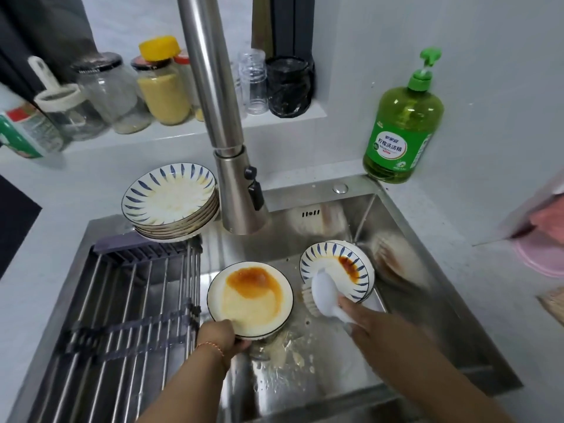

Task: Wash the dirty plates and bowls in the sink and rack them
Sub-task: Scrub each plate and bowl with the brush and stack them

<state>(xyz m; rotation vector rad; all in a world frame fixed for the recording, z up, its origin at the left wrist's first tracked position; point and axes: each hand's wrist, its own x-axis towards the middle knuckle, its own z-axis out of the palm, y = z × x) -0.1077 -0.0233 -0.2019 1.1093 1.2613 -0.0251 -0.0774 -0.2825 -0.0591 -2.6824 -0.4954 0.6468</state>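
Two forearms reach down over the steel sink (427,270). Her left hand (219,335) curls round the near rim of a sauce-stained plate (250,297), holding it above the basin. Her right hand (366,322) grips a white brush (320,293), bristles just beside stacked dirty bowls (338,267).

Green soap bottle (403,117) on counter; jars (134,90) on ledge.

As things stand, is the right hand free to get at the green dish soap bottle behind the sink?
Probably not at once. The right hand grips the white dish brush, so it would have to set that down first. The path up to the green soap bottle on the counter looks unobstructed; only the stained bowls lie below it.
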